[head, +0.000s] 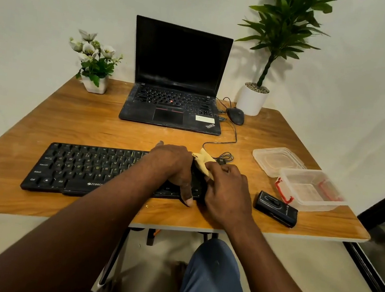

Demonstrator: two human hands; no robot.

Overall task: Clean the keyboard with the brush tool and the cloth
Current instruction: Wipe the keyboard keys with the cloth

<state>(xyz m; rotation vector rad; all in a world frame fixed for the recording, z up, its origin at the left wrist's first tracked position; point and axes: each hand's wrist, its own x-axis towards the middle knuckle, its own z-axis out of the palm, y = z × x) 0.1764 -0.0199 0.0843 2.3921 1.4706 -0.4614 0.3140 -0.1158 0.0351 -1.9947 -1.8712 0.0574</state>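
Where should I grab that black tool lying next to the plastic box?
Pinch the black tool across its two long sides, near the middle, coming down from above. It lies flat on the table, so only its top and sides are free. The plastic box sits close behind it, so reaching in from the table's near edge looks easiest.

On my feed, both arms are bare from the frame's lower edge up to the left hand and right hand. One leg wears blue trousers, lightly creased. Beside it shows a foot, too dim to tell footwear.
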